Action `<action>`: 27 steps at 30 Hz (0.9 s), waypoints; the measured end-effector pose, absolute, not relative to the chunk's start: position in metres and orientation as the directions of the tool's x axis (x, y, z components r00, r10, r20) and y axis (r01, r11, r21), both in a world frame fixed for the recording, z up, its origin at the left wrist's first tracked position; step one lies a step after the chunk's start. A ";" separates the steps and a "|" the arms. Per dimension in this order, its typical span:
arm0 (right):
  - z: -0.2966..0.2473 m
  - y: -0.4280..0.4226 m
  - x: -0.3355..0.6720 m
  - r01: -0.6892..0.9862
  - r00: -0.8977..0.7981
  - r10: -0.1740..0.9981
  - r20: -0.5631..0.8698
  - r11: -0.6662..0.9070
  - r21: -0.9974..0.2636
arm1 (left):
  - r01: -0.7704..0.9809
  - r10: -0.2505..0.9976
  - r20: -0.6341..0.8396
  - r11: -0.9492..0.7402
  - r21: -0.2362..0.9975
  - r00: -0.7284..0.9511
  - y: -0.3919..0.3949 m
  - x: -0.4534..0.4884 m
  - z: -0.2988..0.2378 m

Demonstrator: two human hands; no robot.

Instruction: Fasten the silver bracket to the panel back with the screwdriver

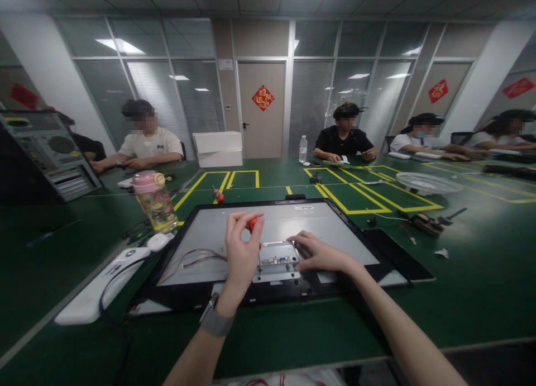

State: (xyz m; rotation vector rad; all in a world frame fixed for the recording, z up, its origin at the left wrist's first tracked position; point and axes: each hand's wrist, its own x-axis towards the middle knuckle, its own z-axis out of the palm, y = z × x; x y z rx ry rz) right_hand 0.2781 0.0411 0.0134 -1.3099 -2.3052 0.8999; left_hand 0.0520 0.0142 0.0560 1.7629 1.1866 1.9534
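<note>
A flat monitor panel [335,229] lies face down on the green table [460,285], its grey metal back up. My left hand [240,252] is closed around the orange handle of a small screwdriver [252,224], held upright over a small metal bracket [276,261] near the panel's front edge. My right hand [318,253] rests flat on the panel with its fingers pressed against the bracket's right side. Thin coloured wires [192,258] run across the panel to the left of my left hand.
A pink-lidded bottle [154,201] and a white power strip [100,285] sit at the left. A second screwdriver [218,195], a clear round dish [427,182] and small tools [427,223] lie farther back. Several people sit along the far side; an open computer case [46,151] stands far left.
</note>
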 end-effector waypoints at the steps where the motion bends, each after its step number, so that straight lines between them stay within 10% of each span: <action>1: 0.013 0.041 0.278 0.639 -0.519 0.855 -0.016 0.376 -0.671 | 0.325 0.668 0.706 -0.630 0.705 -0.236 0.014 0.052 0.056; 27: 0.016 0.040 0.277 0.648 -0.511 0.859 -0.025 0.366 -0.668 | 0.323 0.669 0.702 -0.627 0.709 -0.244 0.014 0.053 0.057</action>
